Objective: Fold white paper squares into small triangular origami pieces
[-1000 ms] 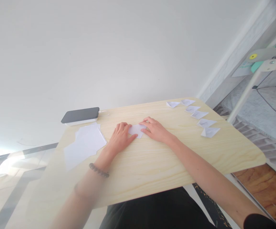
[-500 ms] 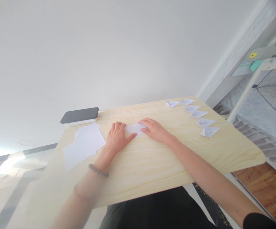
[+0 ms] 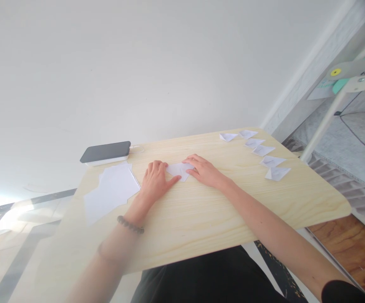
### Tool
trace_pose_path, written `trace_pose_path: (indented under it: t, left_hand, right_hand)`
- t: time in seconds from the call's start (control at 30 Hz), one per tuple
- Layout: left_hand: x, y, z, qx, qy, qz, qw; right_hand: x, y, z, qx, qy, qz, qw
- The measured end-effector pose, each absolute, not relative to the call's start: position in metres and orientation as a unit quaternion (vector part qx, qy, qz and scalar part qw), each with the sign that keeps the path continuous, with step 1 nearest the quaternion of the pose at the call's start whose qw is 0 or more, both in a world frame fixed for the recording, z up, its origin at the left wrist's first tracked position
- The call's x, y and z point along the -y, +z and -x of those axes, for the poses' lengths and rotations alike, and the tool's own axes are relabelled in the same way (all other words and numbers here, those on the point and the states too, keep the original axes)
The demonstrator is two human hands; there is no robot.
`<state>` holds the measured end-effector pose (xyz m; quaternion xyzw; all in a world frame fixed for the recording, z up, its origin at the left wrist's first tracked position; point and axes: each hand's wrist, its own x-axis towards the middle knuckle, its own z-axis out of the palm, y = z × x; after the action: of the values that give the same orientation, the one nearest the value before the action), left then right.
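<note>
Head view: angular white paper [image 3: 178,170] between left hand [image 3: 157,180] and right hand [image 3: 203,171], fingers apart.

A small, folded white paper piece with angular edges [image 3: 179,170] lies flat on the pale wood-grain table [image 3: 201,219], nearer the far edge than the near one, its ends partly hidden.

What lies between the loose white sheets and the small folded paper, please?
In the head view, the left hand lies between the white sheets and the folded paper, resting on the wood-grain tabletop.
</note>
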<state>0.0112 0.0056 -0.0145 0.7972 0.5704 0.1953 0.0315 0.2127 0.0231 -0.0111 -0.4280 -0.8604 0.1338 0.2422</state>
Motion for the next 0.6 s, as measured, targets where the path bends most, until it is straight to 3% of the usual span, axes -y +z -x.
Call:
trace_pose_path:
  t: [0.6]
  left_hand:
    - [-0.011, -0.019, -0.007, -0.557, 0.211, -0.797, 0.097]
  right_hand:
    - [-0.030, -0.022, -0.216, 0.828, 0.119, 0.498, 0.228]
